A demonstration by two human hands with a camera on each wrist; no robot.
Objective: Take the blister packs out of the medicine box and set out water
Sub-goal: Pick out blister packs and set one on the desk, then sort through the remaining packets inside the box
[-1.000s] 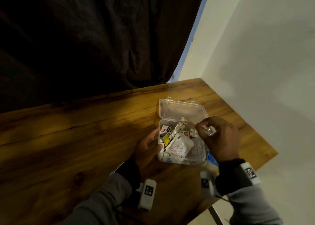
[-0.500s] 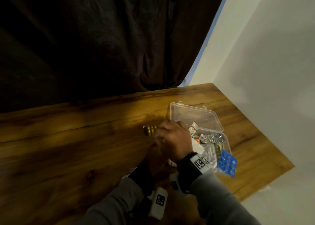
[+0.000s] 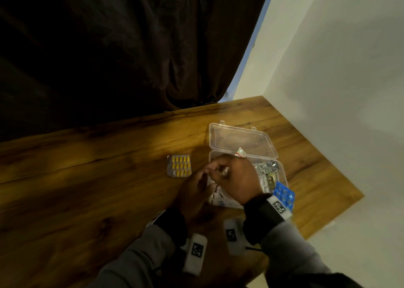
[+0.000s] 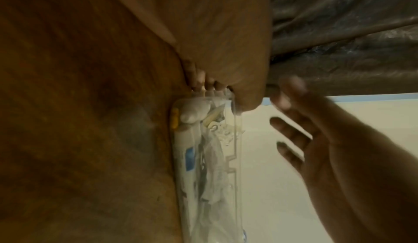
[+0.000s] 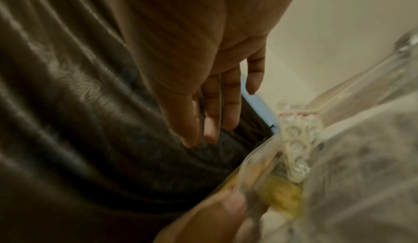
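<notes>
- The yellow blister pack (image 3: 178,165) I was carrying now lies on the counter (image 3: 87,178), left of the medicine box (image 3: 281,174); one out, more inside; no water visible.
- My right hand (image 3: 237,179) is back over the box, fingers relaxed, empty; my left hand (image 3: 193,191) grips the box's near corner.

We cannot see most of what lies in the clear plastic medicine box (image 3: 244,156), because the right hand (image 3: 237,179) covers it. The left hand (image 3: 192,195) hides the box's near left corner. The right wrist view is blurry, so the packs there look smeared.
</notes>
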